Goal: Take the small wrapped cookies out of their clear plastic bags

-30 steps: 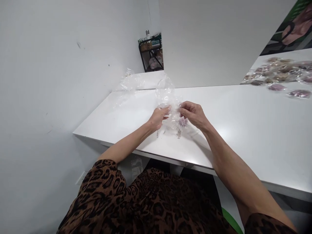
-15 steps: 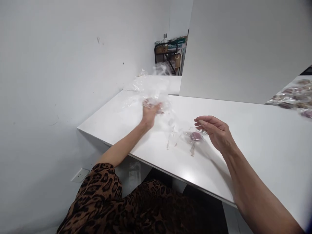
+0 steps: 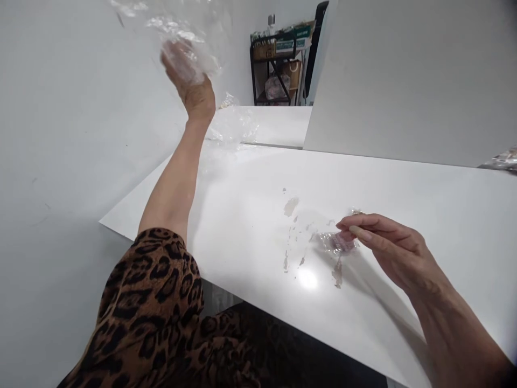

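My left hand (image 3: pixel 189 86) is raised over the far left of the table, in front of the wall. Its fingers are closed on crumpled clear plastic bags (image 3: pixel 177 32), which are blurred and run past the top of the view. Low over the table, the thumb and fingertips of my right hand (image 3: pixel 391 242) pinch at the upper edge of a small clear packet (image 3: pixel 341 242) with something round and purple-pink inside. Another shiny bit of clear wrap (image 3: pixel 355 212) shows just behind those fingers. Greyish worn patches (image 3: pixel 291 206) mark the white tabletop around the packet.
More crumpled clear plastic (image 3: pixel 234 124) lies at the table's far left. A tall pale panel (image 3: pixel 404 81) stands along the back edge. Behind is a black shelf rack (image 3: pixel 272 70) with boxes and a bag. Wrapped items (image 3: pixel 504 160) show at far right.
My left hand has gone up and to the left, carrying clear plastic off the table. My right hand has come down to the purple packet, fingertips now at it. The view has shifted.
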{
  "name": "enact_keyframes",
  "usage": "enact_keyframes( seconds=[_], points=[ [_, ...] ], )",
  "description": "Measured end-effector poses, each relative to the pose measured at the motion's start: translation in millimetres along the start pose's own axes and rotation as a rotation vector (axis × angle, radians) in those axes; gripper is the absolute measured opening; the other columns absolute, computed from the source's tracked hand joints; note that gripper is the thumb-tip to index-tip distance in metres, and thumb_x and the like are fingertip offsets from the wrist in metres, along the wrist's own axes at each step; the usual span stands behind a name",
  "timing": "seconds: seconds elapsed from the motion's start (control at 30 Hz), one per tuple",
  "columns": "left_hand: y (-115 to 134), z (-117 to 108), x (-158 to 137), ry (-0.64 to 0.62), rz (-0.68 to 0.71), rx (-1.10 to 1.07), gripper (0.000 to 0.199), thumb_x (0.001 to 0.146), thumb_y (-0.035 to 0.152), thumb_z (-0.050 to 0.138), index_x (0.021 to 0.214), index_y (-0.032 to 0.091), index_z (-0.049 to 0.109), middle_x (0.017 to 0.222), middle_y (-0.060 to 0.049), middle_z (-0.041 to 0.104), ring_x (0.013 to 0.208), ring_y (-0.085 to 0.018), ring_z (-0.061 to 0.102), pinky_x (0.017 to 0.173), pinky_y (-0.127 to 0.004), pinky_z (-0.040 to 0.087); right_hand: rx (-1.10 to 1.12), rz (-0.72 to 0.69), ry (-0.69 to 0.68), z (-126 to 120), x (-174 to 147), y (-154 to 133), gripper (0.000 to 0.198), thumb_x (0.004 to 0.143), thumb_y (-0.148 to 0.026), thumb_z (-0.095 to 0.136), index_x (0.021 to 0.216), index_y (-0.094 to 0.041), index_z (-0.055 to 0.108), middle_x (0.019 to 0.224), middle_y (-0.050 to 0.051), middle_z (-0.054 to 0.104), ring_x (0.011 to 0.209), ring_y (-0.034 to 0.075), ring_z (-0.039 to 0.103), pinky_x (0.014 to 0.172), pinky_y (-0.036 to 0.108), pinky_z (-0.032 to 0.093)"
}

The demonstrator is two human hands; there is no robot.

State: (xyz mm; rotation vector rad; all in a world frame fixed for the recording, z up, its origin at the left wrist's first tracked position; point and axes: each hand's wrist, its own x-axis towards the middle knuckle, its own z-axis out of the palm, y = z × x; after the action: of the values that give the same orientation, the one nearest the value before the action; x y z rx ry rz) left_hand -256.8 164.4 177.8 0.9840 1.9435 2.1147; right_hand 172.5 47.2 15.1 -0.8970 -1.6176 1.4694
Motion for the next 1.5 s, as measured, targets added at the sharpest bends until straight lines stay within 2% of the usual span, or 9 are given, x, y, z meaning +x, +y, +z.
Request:
enact_keyframes(
  seconds=[0.13,0.27,0.37,0.47,0.63,1.0,1.2,1.33,1.5],
  points=[
    [-57,15,7,-0.248,-0.115,0.595,0.097,0.091,0.050,0.078,0.158,0.007,0.022,0.179,-0.009,-0.002,0.161,-0.029,-0.009,0.124,-0.064,-0.022,0.004,0.014,0.126,-5,2,-3,0.023,0.082,-0.047,0.083,0.098,-0.031,0.082,0.091,0.005,0.075,0.087,0.022,0.068,0.081,0.040,0.057],
    [-92,6,-51,-0.478,0.250,0.651,0.078,0.091,0.059,0.071,0.153,0.020,0.044,0.170,-0.014,0.033,0.161,-0.035,0.010,0.127,-0.068,0.001,-0.231,0.062,0.248,-13,8,6,0.030,0.080,-0.054,0.082,0.096,-0.029,0.078,0.094,0.005,0.073,0.086,0.023,0.065,0.082,0.043,0.055],
    [-82,-14,-133,-0.780,0.482,0.630,0.064,0.094,0.067,0.058,0.136,0.019,0.061,0.147,-0.017,0.057,0.149,-0.037,0.038,0.125,-0.058,0.025,-0.579,0.044,0.195,-22,14,18,0.045,0.081,-0.064,0.075,0.106,-0.027,0.075,0.110,0.011,0.073,0.103,0.032,0.065,0.092,0.052,0.054],
    [-51,-34,-220,-1.107,0.502,0.635,0.069,0.098,0.072,0.042,0.133,0.017,0.065,0.134,-0.015,0.064,0.128,-0.033,0.054,0.115,-0.054,0.040,-0.884,0.047,0.139,-30,21,29,0.060,0.080,-0.068,0.072,0.122,-0.025,0.070,0.134,0.016,0.066,0.128,0.043,0.054,0.103,0.061,0.048],
    [-22,-35,-308,-1.417,0.507,0.671,0.072,0.100,0.070,0.036,0.145,0.017,0.058,0.144,-0.017,0.055,0.130,-0.034,0.048,0.115,-0.051,0.037,-1.065,0.134,0.137,-36,31,43,0.058,0.085,-0.057,0.065,0.133,-0.025,0.063,0.142,0.016,0.061,0.132,0.044,0.050,0.108,0.063,0.043],
    [-33,11,-342,-1.333,0.340,0.678,0.035,0.089,0.044,0.065,0.114,0.020,0.058,0.126,-0.012,0.061,0.120,-0.030,0.053,0.103,-0.042,0.043,-0.927,0.224,0.203,-36,35,30,0.048,0.071,-0.038,0.078,0.113,-0.022,0.062,0.131,0.016,0.057,0.129,0.039,0.049,0.107,0.054,0.044],
    [-49,14,-349,-1.169,0.017,0.294,0.022,0.094,0.036,0.064,0.102,0.024,0.047,0.086,0.002,0.063,0.077,-0.015,0.060,0.075,-0.029,0.048,-0.565,0.284,0.243,-46,33,29,0.062,0.064,-0.027,0.088,0.113,-0.024,0.050,0.084,0.001,0.064,0.079,0.022,0.061,0.074,0.036,0.051],
    [-63,23,-341,-0.975,-0.318,-0.016,0.030,0.095,0.038,0.069,0.102,0.024,0.043,0.086,0.004,0.063,0.062,-0.009,0.062,0.062,-0.023,0.050,-0.209,0.127,0.376,-54,33,22,0.061,0.059,-0.038,0.096,0.102,-0.021,0.055,0.072,-0.003,0.059,0.067,0.017,0.060,0.067,0.033,0.050],
    [-61,25,-334,-0.894,-0.544,-0.306,0.026,0.099,0.037,0.066,0.106,0.020,0.047,0.091,-0.001,0.067,0.068,-0.011,0.069,0.072,-0.029,0.059,0.125,-0.078,0.242,-31,32,15,0.058,0.056,-0.054,0.097,0.085,-0.020,0.060,0.076,0.000,0.062,0.069,0.014,0.060,0.066,0.032,0.051]
  ],
)
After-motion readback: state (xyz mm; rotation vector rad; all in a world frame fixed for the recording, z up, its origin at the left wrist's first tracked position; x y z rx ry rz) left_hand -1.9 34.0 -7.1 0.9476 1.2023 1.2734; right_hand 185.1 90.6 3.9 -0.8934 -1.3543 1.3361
